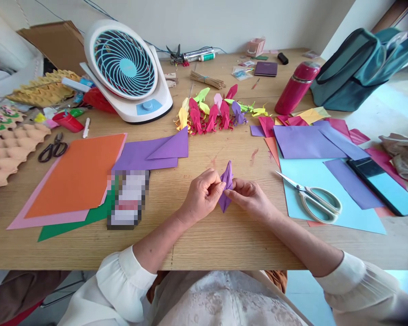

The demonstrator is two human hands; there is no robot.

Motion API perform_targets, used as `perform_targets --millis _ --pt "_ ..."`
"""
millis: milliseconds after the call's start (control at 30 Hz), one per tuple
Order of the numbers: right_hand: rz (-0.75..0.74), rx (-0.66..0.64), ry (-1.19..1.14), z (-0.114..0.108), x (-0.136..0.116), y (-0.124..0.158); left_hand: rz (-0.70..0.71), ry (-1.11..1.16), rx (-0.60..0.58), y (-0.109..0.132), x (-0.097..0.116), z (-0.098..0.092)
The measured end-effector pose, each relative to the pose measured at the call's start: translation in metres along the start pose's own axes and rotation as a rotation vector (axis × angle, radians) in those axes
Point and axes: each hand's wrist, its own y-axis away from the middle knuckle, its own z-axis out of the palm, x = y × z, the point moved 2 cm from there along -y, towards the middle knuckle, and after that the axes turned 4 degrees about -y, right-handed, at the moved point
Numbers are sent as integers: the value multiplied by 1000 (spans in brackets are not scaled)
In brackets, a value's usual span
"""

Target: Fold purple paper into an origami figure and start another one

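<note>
A folded purple origami piece (227, 174), narrow and pointed at both ends, is held upright between my two hands above the front middle of the table. My left hand (204, 192) pinches its left edge between thumb and curled fingers. On the other side, my right hand (250, 197) grips the lower right edge with thumb and forefinger. The folds under the fingertips are hidden. Beyond the hands stand several finished origami figures (212, 118) in red, yellow, green, pink and purple.
White-handled scissors (321, 203) lie on light blue paper (353, 224) at right, near a phone (384, 185). Orange paper (75, 176) and purple sheets (132, 154) are at left. A fan (129, 68), a red flask (297, 88) and a teal bag (353, 72) stand farther back.
</note>
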Motion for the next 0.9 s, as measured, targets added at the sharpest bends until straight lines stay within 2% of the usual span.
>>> perform_targets --millis 133,333,700,900 --pt "16 15 3 0 1 0 -64 9 40 3 -1 3" --pt "2 65 36 1 2 0 -286 215 -63 5 -11 12" --pt "-49 104 176 6 11 4 -401 257 -12 5 -12 19" --pt "-43 77 154 6 11 4 -491 449 -10 8 -11 27"
